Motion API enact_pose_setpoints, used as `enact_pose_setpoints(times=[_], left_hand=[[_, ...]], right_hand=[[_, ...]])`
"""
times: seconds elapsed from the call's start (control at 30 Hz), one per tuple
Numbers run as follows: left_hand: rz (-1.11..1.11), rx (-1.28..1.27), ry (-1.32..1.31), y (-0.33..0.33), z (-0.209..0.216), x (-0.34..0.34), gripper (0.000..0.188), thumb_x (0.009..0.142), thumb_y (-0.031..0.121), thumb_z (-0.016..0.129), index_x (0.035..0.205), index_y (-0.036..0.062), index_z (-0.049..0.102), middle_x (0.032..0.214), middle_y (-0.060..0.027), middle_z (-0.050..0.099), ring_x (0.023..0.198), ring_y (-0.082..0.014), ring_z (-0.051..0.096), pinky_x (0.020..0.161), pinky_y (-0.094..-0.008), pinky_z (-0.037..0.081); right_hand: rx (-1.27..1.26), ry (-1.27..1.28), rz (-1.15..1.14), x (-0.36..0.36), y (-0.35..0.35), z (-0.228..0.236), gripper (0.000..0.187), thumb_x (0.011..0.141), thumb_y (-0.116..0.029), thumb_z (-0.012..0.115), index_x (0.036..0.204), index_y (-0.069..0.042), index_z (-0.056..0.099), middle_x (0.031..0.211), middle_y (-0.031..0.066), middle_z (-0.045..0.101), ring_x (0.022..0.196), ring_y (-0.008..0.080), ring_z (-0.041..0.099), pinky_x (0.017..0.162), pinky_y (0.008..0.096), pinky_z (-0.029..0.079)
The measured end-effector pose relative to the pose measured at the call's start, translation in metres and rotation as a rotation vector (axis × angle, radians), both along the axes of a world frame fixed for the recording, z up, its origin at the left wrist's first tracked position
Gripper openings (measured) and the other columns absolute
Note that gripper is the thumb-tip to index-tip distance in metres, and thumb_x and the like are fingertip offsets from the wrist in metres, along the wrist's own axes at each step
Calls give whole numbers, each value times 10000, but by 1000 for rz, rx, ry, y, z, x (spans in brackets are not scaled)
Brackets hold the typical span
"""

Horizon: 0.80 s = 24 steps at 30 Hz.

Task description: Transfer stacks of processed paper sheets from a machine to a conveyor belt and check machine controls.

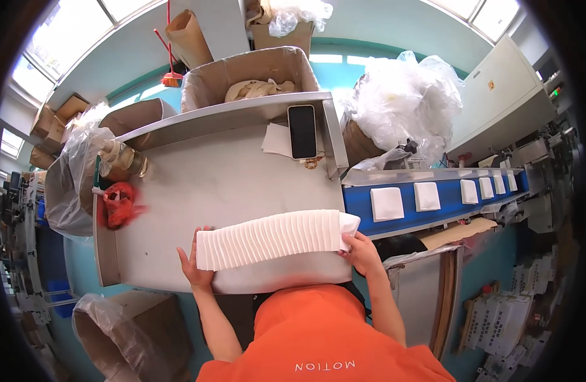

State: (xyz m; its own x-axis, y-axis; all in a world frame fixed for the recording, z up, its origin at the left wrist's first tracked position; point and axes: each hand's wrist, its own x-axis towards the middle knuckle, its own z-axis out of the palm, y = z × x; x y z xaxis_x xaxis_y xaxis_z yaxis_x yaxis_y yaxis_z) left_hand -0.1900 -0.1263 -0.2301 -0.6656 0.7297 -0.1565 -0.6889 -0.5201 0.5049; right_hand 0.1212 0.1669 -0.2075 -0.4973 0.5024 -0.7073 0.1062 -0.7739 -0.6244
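A long row of folded white napkins (pixel 274 240) stands on edge, packed face to face, across the near side of the metal table. My left hand (pixel 196 262) holds its left end, partly hidden by the row. At the right end, my right hand (pixel 363 253) grips a folded white napkin (pixel 348 224), its fingers closed on the lower edge. That napkin sits tilted against the last one in the row. To the right, several more folded napkins (pixel 387 204) lie spaced out on a blue conveyor belt (pixel 364 224).
On the metal table (pixel 178 204) lie a phone (pixel 302 132), white sheets (pixel 277 139), a red plastic bag (pixel 119 202) and a clear container (pixel 122 159). A raised metal rim (pixel 229 109) borders its far side. Cardboard boxes (pixel 191 86) and bagged clear plastic (pixel 407 95) stand beyond.
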Motion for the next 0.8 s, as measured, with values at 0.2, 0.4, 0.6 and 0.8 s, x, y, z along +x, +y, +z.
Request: enact_pose_setpoints(times=[0.2, 0.4, 0.6, 0.8], left_hand=[[70, -57, 12, 8, 13, 9, 707, 989, 574, 361, 1419, 13, 382, 1471, -136, 411, 1344, -278, 402, 1126, -432, 309], [56, -603, 360, 31, 42, 5, 437, 1047, 345, 397, 1349, 45, 497, 1289, -79, 564, 1150, -177, 548, 994, -330, 441], [37, -810, 504, 34, 47, 9, 417, 1036, 313, 460, 1352, 49, 529, 1246, -47, 589, 1123, -126, 538, 985, -272, 413], [-23, -816, 508, 43, 51, 19, 491, 1042, 346, 428, 1414, 26, 435, 1359, -101, 515, 1259, -208, 467, 1062, -322, 355]], right_hand=[[231, 87, -52, -27, 6, 15, 426, 998, -366, 528, 1226, -7, 547, 1096, 84, 631, 1002, 171, 597, 891, 296, 460], [330, 2, 70, -47, -12, 6, 396, 962, -351, 584, 1201, -36, 595, 1067, 81, 660, 961, 194, 617, 859, 343, 475], [-41, 43, 4, -10, -11, -4, 330, 957, -192, 584, 1262, -77, 534, 1133, 50, 620, 960, 188, 610, 803, 386, 518], [417, -136, -27, -27, -7, 13, 417, 945, -389, 620, 1118, -10, 601, 967, 52, 648, 898, 143, 584, 808, 286, 474]])
